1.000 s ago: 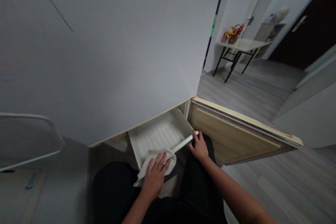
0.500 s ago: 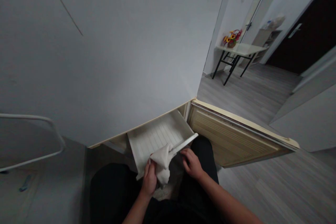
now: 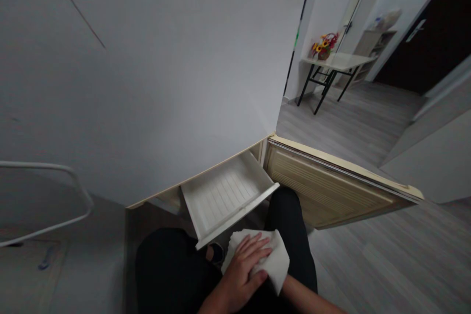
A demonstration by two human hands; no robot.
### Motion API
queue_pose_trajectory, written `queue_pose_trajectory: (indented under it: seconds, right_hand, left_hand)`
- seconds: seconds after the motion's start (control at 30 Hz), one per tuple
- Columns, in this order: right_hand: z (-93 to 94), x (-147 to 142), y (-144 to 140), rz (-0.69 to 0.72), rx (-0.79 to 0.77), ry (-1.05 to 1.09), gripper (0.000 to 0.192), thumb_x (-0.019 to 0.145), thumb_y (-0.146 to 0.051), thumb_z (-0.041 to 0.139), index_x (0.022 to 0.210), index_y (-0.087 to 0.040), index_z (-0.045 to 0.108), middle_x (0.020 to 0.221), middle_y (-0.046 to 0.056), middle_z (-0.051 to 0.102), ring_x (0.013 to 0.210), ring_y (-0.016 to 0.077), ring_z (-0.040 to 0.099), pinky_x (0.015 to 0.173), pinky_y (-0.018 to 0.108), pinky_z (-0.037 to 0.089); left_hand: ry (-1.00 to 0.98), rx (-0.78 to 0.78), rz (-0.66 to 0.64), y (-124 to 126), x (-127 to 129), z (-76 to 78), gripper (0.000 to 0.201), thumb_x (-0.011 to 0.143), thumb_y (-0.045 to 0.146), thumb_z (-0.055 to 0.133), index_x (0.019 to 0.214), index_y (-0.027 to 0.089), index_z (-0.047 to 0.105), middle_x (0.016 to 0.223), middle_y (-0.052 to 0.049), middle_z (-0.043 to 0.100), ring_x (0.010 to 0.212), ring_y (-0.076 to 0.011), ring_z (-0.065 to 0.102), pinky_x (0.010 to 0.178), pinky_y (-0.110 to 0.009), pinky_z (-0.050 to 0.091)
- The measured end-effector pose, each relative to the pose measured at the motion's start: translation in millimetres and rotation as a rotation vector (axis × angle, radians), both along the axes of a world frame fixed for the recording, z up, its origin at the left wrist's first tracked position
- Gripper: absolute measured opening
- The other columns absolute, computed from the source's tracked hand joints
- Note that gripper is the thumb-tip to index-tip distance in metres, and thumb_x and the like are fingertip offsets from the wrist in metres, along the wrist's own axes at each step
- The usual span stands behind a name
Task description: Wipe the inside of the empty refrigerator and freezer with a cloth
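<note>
A white cloth (image 3: 280, 260) lies across my hands above my lap, its edge slightly jagged. My left hand (image 3: 247, 266) rests flat on top of it, fingers stretched out and a little apart. From the lower right, my right wrist (image 3: 291, 285) reaches in under the cloth; the fingers of that hand are hidden. Just beyond the cloth is a white drawer (image 3: 224, 196) with a ribbed bottom, pulled out at an angle. Neither hand touches the drawer.
A yellowed door (image 3: 331, 186) with a ribbed inner panel stands swung out to the right of the drawer. My knees (image 3: 162, 260) flank the drawer front. A white curved rail (image 3: 79, 186) is at left. Farther back, a table (image 3: 342, 61) bears a flower basket (image 3: 324, 48).
The cloth has moved from the drawer front back toward my lap and is spread flatter. My left hand has shifted right onto it; my right hand has drawn back beneath it.
</note>
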State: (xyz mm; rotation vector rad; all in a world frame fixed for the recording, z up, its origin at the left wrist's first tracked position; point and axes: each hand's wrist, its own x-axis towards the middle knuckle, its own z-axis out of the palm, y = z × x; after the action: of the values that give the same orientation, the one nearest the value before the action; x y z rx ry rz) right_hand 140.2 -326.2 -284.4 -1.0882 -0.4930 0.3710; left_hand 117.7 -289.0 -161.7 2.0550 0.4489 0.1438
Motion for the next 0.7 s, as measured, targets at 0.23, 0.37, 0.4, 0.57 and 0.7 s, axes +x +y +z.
queue_pose_trajectory:
  seconds: [0.23,0.37,0.4,0.57,0.7]
  right_hand:
    - [2.1,40.7,-27.2,0.41,-0.088,-0.263,0.075,0.096,-0.038,0.02,0.144,-0.054,-0.035,0.153,-0.033,-0.017,0.151,0.0177,-0.005,0.123,0.063,0.033]
    - [11.8,90.5,-40.3,0.613,-0.152,-0.014,0.07,0.088,-0.048,0.055,0.155,-0.051,0.035,0.162,-0.008,0.032,0.15,0.0292,0.031,0.117,0.062,0.042]
    - [15.2,100.9,-38.6,0.659,-0.18,0.051,0.059,0.086,-0.052,0.059,0.144,-0.044,0.056,0.151,0.003,0.052,0.139,0.0334,0.05,0.109,0.061,0.049]
    - [24.2,124.3,-17.3,0.774,-0.296,0.51,0.067,0.096,-0.07,0.028,0.105,-0.022,0.074,0.098,0.012,0.076,0.089,0.0285,0.075,0.085,0.05,0.061]
    - [20.3,134.4,-0.5,0.553,-0.355,0.732,0.053,0.085,-0.07,0.052,0.095,-0.021,0.068,0.09,0.009,0.076,0.086,0.0259,0.074,0.084,0.042,0.06]
  left_hand:
    - [0.07,0.094,0.009,-1.8,3.1,-14.8,0.067,0.093,0.054,0.058,0.155,0.034,0.04,0.163,-0.007,0.037,0.153,-0.0319,0.029,0.127,-0.06,0.014]
    - [0.085,0.187,0.07,-7.0,5.4,-38.3,0.066,0.098,0.025,0.046,0.16,0.035,0.026,0.167,-0.004,0.029,0.155,-0.0253,0.027,0.128,-0.058,0.015]
    - [0.087,0.204,0.093,-8.2,5.4,-43.3,0.068,0.098,0.023,0.044,0.161,0.033,0.023,0.168,-0.005,0.027,0.155,-0.0249,0.026,0.128,-0.058,0.014]
    - [0.103,0.074,0.128,-9.7,1.8,-55.5,0.067,0.095,0.042,0.056,0.156,0.023,0.039,0.166,-0.011,0.029,0.155,-0.033,0.023,0.126,-0.06,0.019]
    - [-0.058,-0.396,0.412,3.4,-1.6,-66.1,0.047,0.095,0.054,0.051,0.123,0.021,0.07,0.145,-0.013,0.06,0.138,-0.0314,0.052,0.118,-0.05,0.04]
